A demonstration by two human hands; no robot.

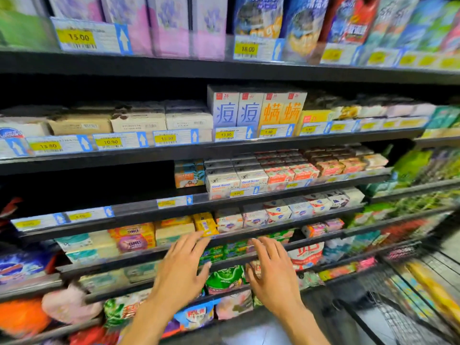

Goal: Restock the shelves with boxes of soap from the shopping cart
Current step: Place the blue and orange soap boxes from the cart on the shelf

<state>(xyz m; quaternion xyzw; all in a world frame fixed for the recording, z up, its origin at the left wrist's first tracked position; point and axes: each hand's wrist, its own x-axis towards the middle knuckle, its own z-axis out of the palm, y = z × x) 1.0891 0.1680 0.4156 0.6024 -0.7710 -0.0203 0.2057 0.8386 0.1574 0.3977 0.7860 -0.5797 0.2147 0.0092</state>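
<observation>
With left hand (184, 266) and right hand (272, 268) spread and empty at lower centre, reach into shopping cart (398, 317) at lower right, grip soap boxes (428, 285) squarely, then fill shelf gap (94, 185) at centre left.

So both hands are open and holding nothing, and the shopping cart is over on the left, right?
Not quite. The head view shows the shopping cart at the lower right, not the left. The rest holds: the left hand and the right hand are both open, fingers straight, in front of the shelves, holding nothing.
</observation>
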